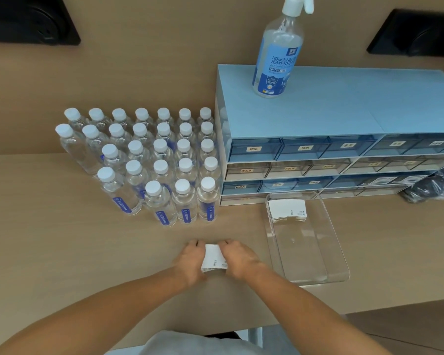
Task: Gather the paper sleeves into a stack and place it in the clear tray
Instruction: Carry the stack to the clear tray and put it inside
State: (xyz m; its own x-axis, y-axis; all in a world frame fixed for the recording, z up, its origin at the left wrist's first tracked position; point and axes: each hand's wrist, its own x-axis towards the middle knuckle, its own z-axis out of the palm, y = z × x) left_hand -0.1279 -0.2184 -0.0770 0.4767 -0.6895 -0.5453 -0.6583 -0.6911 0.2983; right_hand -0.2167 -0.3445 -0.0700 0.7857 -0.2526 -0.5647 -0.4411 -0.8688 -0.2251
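Left hand point(190, 260) and right hand point(239, 257) clamp one sleeve stack point(213, 257) on open desk beside clear tray point(338, 252), which holds one stack

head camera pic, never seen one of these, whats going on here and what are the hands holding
There is one picture, taken by a camera on a person's head, looking down at their own bare hands over a desk. No machine is involved. The left hand and right hand press a stack of white paper sleeves between them on the desk. To the right lies a clear tray with another sleeve pile at its far end. Behind stand rows of water bottles and a blue drawer unit with a spray bottle on top.
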